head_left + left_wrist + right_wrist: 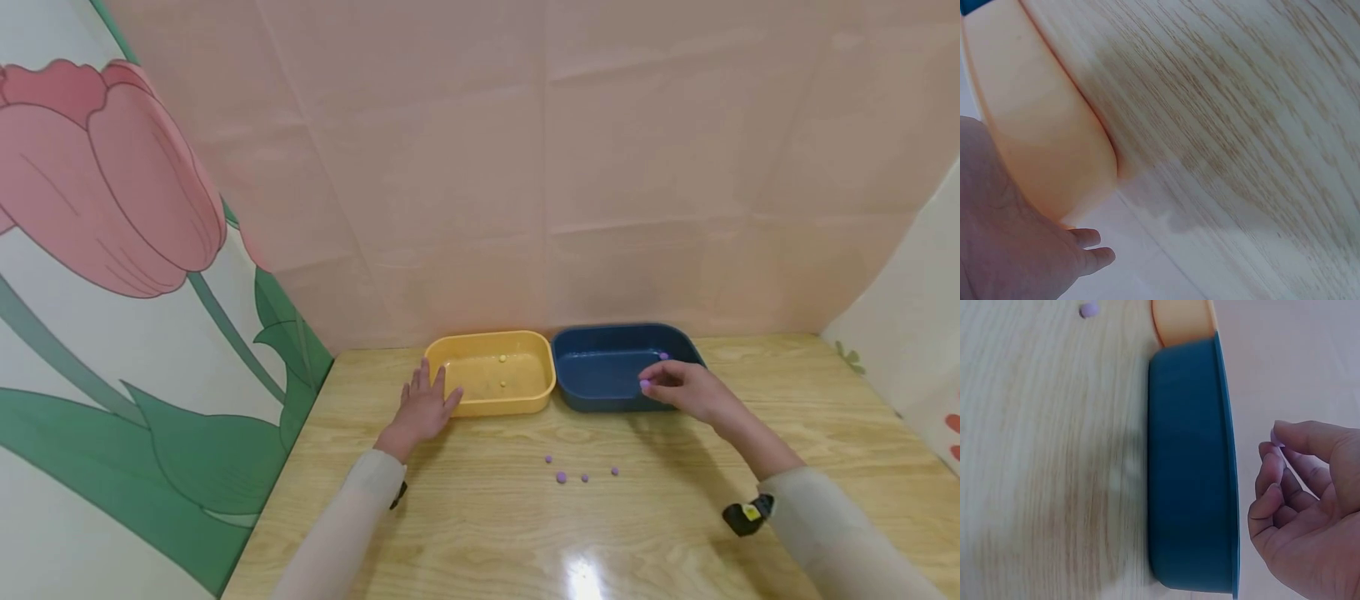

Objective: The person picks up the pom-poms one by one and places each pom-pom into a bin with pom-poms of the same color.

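Note:
My right hand (pixel 693 390) pinches a small purple ball (pixel 645 384) between thumb and fingertips, over the front right part of the blue tray (pixel 600 400). In the right wrist view the pinched ball (pixel 1277 437) shows only partly, mostly covered by the thumb. Another purple ball (pixel 663 356) is inside the blue tray, near its back right. At the left end of the yellow tray (pixel 495 407), my left hand (pixel 423 410) has its fingers spread over the rim and holds nothing. Two tiny yellow balls (pixel 502 358) lie in the yellow tray.
Several purple balls (pixel 561 477) are scattered on the wood-grain table (pixel 480 533) in front of the trays. Both trays stand side by side against a pink sheet (pixel 450 167) at the back. A wall with a painted tulip (pixel 127 192) borders the left side.

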Demonstrator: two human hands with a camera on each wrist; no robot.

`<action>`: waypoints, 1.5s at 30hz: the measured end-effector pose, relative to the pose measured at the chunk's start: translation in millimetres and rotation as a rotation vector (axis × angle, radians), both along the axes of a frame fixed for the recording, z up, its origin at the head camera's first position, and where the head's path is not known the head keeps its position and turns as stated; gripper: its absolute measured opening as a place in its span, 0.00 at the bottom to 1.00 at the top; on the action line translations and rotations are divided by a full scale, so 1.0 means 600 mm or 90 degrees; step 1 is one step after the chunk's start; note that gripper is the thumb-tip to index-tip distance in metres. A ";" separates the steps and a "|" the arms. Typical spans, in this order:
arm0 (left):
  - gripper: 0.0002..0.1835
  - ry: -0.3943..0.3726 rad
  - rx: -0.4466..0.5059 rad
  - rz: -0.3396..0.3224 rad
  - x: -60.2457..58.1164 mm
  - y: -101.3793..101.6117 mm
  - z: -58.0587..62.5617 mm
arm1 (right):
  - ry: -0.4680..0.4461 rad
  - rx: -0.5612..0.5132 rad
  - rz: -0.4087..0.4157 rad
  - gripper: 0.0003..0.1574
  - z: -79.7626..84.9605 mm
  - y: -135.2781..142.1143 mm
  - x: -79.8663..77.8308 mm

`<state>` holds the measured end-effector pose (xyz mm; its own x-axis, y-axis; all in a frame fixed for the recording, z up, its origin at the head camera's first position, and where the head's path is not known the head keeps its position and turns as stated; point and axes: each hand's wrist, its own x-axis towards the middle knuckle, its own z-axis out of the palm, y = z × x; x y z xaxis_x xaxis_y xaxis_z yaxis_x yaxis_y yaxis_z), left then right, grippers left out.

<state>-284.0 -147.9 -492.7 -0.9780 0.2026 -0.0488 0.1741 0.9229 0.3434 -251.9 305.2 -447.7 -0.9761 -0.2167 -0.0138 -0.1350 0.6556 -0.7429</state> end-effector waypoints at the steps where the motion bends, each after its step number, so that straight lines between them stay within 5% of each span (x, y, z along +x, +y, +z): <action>1: 0.40 -0.001 -0.001 0.000 0.000 0.000 0.000 | -0.004 -0.001 -0.002 0.25 -0.001 0.001 -0.003; 45: 0.40 0.013 -0.008 0.002 -0.002 0.002 -0.002 | -0.038 0.014 -0.054 0.28 -0.029 0.009 -0.093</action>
<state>-285.4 -146.8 -494.0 -0.9794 0.1996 -0.0315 0.1785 0.9274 0.3288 -307.8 310.5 -464.8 -0.9882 -0.1326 -0.0769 -0.0341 0.6790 -0.7334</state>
